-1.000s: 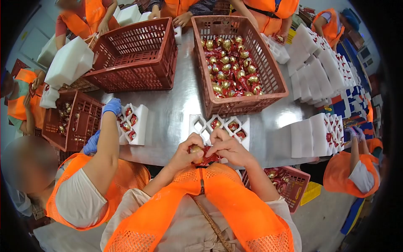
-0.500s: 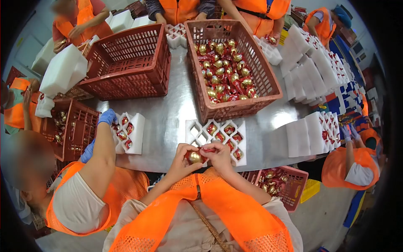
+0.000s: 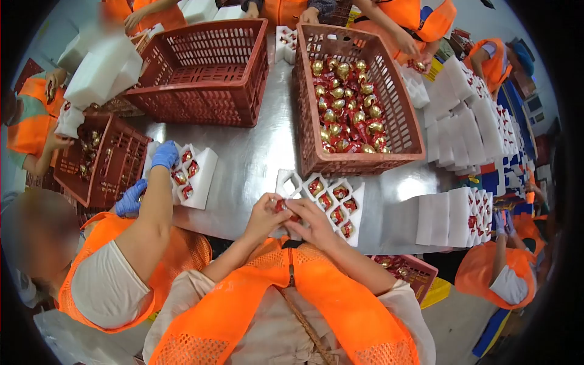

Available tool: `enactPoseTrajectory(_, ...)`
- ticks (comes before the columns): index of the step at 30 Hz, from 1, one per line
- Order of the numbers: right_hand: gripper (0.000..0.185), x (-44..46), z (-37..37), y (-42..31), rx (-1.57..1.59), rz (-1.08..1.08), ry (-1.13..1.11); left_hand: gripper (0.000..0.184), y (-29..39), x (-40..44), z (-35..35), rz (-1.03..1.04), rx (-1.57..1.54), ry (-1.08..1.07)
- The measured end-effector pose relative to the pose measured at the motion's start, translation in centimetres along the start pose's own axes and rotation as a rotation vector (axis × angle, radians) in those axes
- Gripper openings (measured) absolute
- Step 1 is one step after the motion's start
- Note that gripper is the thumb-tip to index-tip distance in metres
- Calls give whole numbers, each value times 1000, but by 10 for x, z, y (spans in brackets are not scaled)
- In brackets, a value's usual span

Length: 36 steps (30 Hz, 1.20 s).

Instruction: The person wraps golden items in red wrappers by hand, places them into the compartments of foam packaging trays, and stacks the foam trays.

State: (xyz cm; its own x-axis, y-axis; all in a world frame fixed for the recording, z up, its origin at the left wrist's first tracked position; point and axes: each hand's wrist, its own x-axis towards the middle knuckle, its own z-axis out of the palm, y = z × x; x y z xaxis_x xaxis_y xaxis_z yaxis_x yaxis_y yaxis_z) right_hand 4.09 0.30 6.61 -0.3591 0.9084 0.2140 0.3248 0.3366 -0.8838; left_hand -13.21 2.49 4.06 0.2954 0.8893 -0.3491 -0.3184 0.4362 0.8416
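Note:
My left hand (image 3: 263, 218) and my right hand (image 3: 313, 226) meet at the near edge of the metal table, fingers closed around one red and gold foil-wrapped ball (image 3: 284, 208). Fingers cover much of it; red wrapper shows on top. Just beyond my hands lies a white foam tray (image 3: 359, 198) with diamond-shaped pockets. Several of its pockets on the right hold foil-wrapped balls, while pockets at the upper left are bare. My hands overlap the tray's near left part and hide it.
A red-brown crate (image 3: 365, 163) of foil-wrapped balls stands beyond the tray, beside another red-brown crate (image 3: 201, 97). Foam trays (image 3: 447, 216) stand on the right. At left, a co-worker's blue-gloved hand (image 3: 165, 155) touches another foam tray (image 3: 205, 173). Below the table edge sits a pink-red crate (image 3: 420, 277).
The ball has turned in my hands: its gold side faced up before, and red wrapper shows now. My hands have drawn closer together. The view has shifted slightly.

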Motion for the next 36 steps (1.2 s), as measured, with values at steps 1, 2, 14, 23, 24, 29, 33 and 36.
enactPoseTrajectory(1,44,9,-2,4,-115,-94,25,37,-5,9,-5,82,100,8)
enactPoseTrajectory(2,44,21,-8,1,-114,-96,12,37,1,15,-4,84,92,17)
enactPoseTrajectory(14,26,88,7,24,-617,417,-40,35,-34,22,-17,180,417,265)
enactPoseTrajectory(23,15,87,6,20,-676,203,-53,41,-48,31,-25,291,685,272)
enactPoseTrajectory(24,14,81,3,25,-630,70,-98,41,-46,30,-24,292,691,266)
enactPoseTrajectory(29,14,95,-17,27,-622,114,-289,44,-38,25,-17,290,786,253)
enactPoseTrajectory(33,8,97,11,50,-863,-54,-403,48,-34,22,-14,271,987,214)
enactPoseTrajectory(36,11,96,2,53,-907,-81,-474,49,-38,17,-19,294,916,200)
